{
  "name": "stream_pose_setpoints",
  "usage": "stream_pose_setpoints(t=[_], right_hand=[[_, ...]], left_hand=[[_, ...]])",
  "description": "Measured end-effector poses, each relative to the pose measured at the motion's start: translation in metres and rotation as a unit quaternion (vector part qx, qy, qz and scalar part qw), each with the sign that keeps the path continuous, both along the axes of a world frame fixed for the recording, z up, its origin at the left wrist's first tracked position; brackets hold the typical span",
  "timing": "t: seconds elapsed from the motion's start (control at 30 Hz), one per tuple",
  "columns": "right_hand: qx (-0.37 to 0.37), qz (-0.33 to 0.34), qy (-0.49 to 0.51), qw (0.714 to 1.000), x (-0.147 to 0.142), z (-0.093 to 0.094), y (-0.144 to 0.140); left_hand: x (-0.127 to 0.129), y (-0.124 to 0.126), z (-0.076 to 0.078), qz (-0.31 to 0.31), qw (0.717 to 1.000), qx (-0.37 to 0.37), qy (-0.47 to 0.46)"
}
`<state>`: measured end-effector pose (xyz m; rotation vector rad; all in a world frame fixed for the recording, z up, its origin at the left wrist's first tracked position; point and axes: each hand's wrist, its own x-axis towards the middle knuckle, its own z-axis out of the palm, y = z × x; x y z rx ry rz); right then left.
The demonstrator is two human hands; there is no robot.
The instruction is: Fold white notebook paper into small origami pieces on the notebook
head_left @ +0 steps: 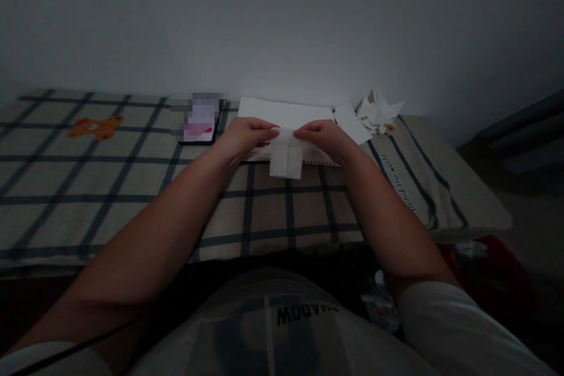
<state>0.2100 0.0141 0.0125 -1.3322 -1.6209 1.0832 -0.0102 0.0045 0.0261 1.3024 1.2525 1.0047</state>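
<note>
Both hands were closed in a pinch on a folded paper strip [286,158]: the left hand [244,138] gripped its top left corner, the right hand [324,138] its top right. A checked blanket [88,188] was spread beneath. White sheets [286,114] were laid at its far edge, crumpled paper [379,110] at the far right corner, a phone [200,120] just left of the sheets.

- Dim, underexposed view; corners fall to near black
- Brightest patch on the wall [282,59], centre
- Wide-angle bending at edges; a blurred-out block on the phone [200,120]
</note>
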Motion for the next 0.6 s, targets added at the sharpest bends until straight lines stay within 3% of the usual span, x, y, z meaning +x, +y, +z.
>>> stream_pose_setpoints(t=[0.3, 0.6], right_hand=[[-0.003, -0.046, 0.036, 0.998, -0.004, 0.003, -0.002], [-0.084, 0.046, -0.007, 0.995, -0.004, 0.009, -0.011]], left_hand=[[-0.002, 0.001, -0.002, -0.009, 0.997, -0.027, 0.066], [0.000, -0.006, -0.002, -0.091, 0.994, -0.045, 0.049]])
